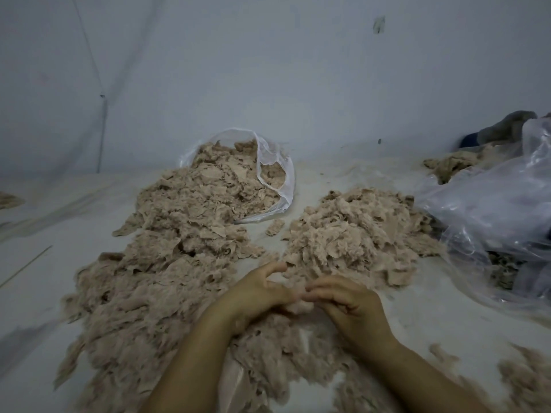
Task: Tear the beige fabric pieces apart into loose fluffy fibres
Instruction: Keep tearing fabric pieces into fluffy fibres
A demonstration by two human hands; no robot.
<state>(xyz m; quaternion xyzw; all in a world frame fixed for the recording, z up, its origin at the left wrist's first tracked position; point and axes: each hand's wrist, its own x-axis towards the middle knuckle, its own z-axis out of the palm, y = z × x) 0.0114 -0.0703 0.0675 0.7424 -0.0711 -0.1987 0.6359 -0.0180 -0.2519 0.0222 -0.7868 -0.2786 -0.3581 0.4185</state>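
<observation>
- Beige fibre, already pulled loose and fluffy, is spread in a long heap (143,293) down the left of the pale floor covering (44,263); by the look of it, a good share of the work has been done.
- At the far end of that heap an open clear bag (277,162) is lying on its side, with flatter, less teased fabric pieces (226,174) spilling from its mouth; these are judged to be stock not yet torn.
- In the near centre a small tuft (299,307) is held between both hands. The left hand (259,290) is seen with thumb and fingers curled in on the tuft, the forefinger lifted somewhat; the right hand (343,302) is curled over it from the other side, fingertips pinching. The two hands are nearly touching, so a pull apart is taken to be under way or about to begin.
- Just beyond the hands a second mound (360,234) is piled, mixed flat scraps and fluff; whether it is finished cannot be told.
- One loose scrap (275,227) lies between bag and mound.
- On the right, crumpled clear plastic sheeting (489,210) is draped over more beige material, with dark cloth (507,126) behind it; it crowds the mound's right edge but not the hands.
- Stray fluff (524,380) is scattered near right.
</observation>
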